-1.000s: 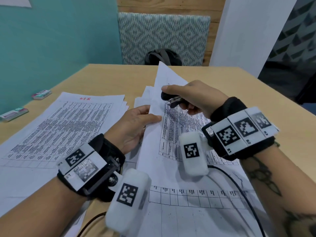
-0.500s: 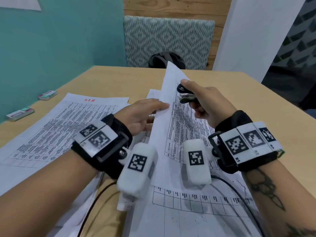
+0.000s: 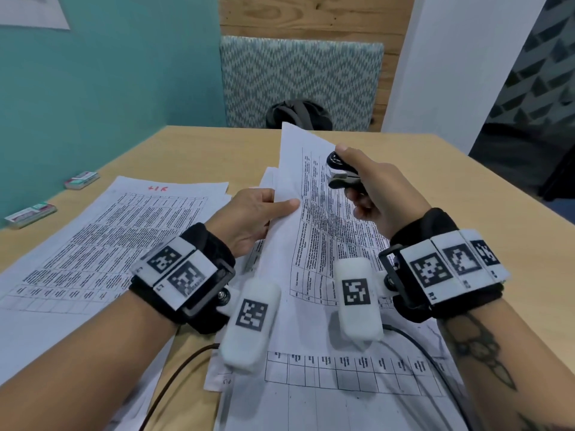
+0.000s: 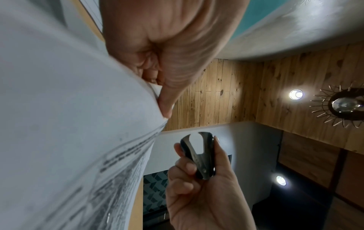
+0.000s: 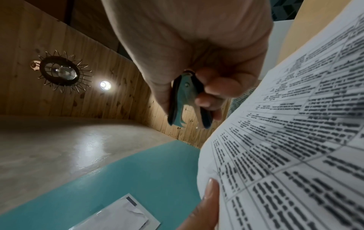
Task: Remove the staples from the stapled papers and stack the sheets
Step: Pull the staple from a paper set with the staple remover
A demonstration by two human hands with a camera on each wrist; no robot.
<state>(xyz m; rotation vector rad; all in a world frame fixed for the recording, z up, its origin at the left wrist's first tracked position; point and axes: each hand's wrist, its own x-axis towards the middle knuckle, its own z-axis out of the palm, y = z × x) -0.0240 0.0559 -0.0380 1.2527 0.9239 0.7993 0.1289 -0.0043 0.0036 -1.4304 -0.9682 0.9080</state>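
My left hand [image 3: 264, 213] pinches the left edge of a printed sheet [image 3: 311, 231], thumb on top, and holds it lifted and curved above the table. The left wrist view shows the thumb [image 4: 167, 99] pressed on the paper's edge [image 4: 78, 124]. My right hand [image 3: 373, 194] grips a black and silver staple remover [image 3: 340, 174] just right of the raised sheet, not touching it. Its claws [image 5: 185, 112] stand slightly apart in the right wrist view, beside the sheet [image 5: 295, 140]. A stack of printed sheets [image 3: 102, 241] lies flat at the left.
More printed papers [image 3: 357, 384] lie under my wrists on the wooden table [image 3: 451, 181]. Two small staple boxes [image 3: 81, 180] [image 3: 29, 214] sit by the teal wall at the left. A patterned chair back [image 3: 298, 79] stands beyond the far edge. Cables [image 3: 174, 377] run near the front.
Both hands rose off the table. The left hand went from pressing the papers flat to pinching and lifting the sheet; the right hand drew the staple remover up and to the right.
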